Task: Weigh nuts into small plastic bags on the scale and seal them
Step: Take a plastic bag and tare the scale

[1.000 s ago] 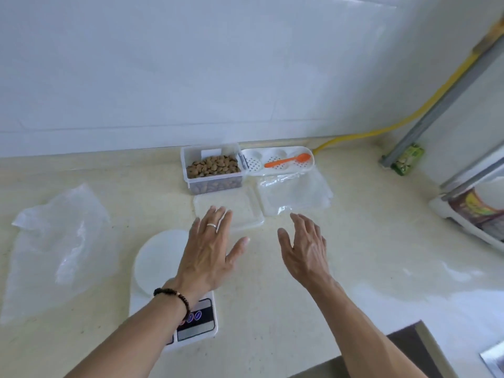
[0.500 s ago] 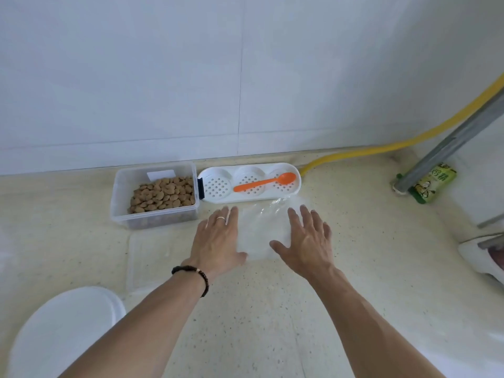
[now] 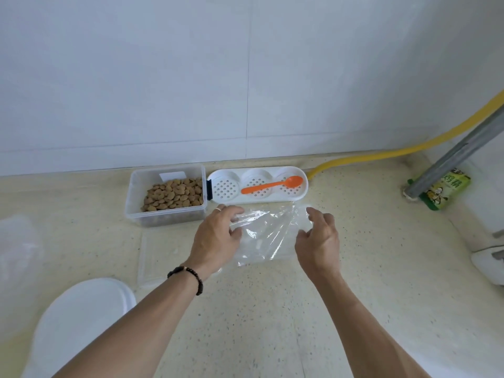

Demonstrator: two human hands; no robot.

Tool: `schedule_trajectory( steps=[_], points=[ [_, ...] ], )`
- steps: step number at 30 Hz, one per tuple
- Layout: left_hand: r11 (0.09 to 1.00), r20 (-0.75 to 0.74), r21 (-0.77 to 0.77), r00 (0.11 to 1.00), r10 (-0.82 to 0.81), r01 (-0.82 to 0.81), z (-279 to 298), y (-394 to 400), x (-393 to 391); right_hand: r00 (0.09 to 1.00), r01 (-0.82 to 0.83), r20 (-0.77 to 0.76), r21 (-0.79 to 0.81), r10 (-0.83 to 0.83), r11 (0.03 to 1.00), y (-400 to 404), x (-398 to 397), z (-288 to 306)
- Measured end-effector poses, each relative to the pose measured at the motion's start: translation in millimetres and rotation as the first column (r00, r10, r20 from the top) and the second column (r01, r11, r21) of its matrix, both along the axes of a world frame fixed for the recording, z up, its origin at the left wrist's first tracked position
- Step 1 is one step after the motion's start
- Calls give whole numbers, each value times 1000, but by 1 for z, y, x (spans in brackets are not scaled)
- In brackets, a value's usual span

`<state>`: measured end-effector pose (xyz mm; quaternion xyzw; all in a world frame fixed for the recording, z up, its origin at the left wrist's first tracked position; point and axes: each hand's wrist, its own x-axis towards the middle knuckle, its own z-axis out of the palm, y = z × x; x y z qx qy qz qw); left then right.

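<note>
A clear plastic bag (image 3: 268, 232) lies crumpled on the counter between my hands. My left hand (image 3: 218, 238) grips its left edge with curled fingers. My right hand (image 3: 319, 238) pinches its right edge. Behind the left hand stands a clear tub of brown nuts (image 3: 174, 196). An orange spoon (image 3: 272, 185) lies in a white perforated tray (image 3: 297, 196) to the right of the tub. The white round scale platform (image 3: 79, 317) shows at the lower left, partly behind my left forearm; its display is out of view.
The tub's clear lid (image 3: 158, 255) lies flat left of my left wrist. A large clear bag (image 3: 16, 246) sits at the far left edge. A yellow hose (image 3: 381, 156), a grey pole (image 3: 458, 156) and a green packet (image 3: 441, 190) stand at the right. A white appliance (image 3: 488, 257) borders the right side.
Both hands moved forward from above the scale to the bag. Flat on the bag half a second ago, their fingers have now curled onto its edges and it has crumpled up.
</note>
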<state>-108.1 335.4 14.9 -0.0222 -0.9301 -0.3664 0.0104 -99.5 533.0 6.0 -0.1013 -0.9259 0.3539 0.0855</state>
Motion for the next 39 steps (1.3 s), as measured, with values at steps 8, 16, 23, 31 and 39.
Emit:
schedule_trajectory(
  steps=[8, 16, 23, 31, 39],
  points=[
    [941, 83, 306, 989, 124, -144, 43, -71, 41, 989, 73, 146, -283, -32, 956, -39, 24, 55],
    [933, 105, 314, 983, 152, -177, 55, -162, 98, 989, 73, 144, -346, -24, 935, -121, 73, 79],
    [918, 133, 354, 981, 141, -179, 47, -196, 119, 984, 131, 160, -314, -84, 940, -153, 108, 82],
    [923, 197, 349, 976, 94, -160, 32, -182, 105, 956, 232, 263, -393, -133, 890, -126, 115, 64],
    [892, 196, 211, 911, 363, -400, 8, -259, 137, 907, 94, 393, -541, 152, 836, -194, 111, 18]
  ],
)
